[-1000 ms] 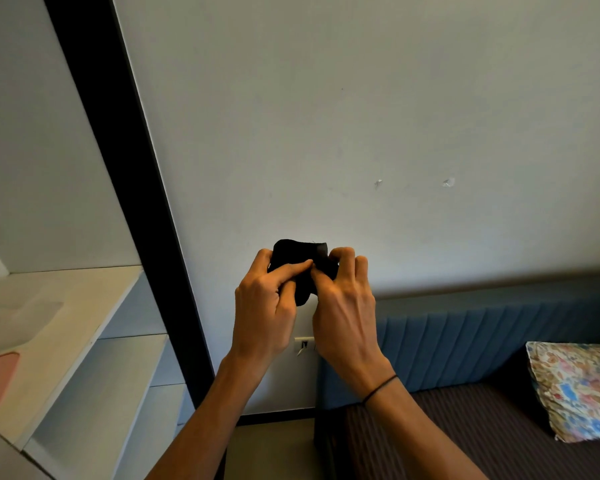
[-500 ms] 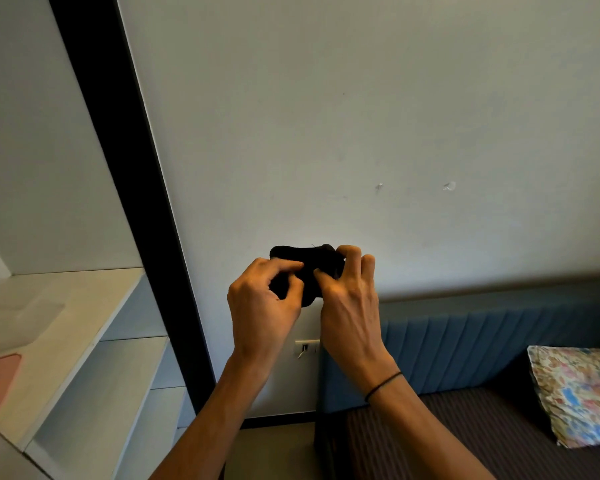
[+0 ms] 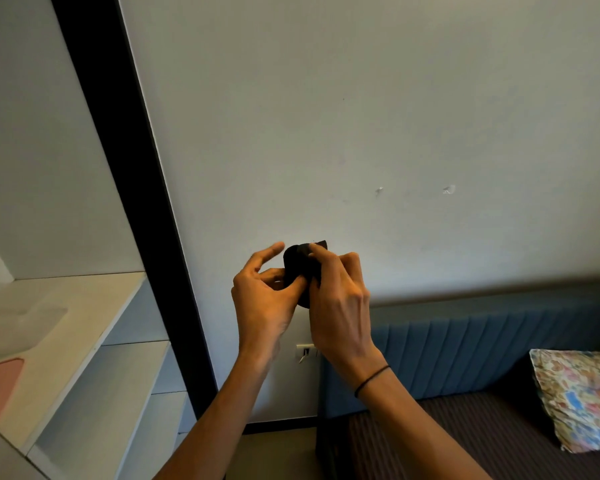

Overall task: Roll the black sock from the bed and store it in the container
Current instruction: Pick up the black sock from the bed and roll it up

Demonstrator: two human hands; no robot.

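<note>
Black sock (image 3: 300, 268), balled in midair, is pinched by the right hand (image 3: 336, 306); left hand (image 3: 260, 303) grip is half loosened; the roll may spring undone before storing.

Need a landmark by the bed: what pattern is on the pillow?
The pillow has a multicolour floral print on a pale ground, seen in the head view, lower right.

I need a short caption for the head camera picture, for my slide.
Both hands, left hand and right hand, roll a black sock before a wall.
</note>
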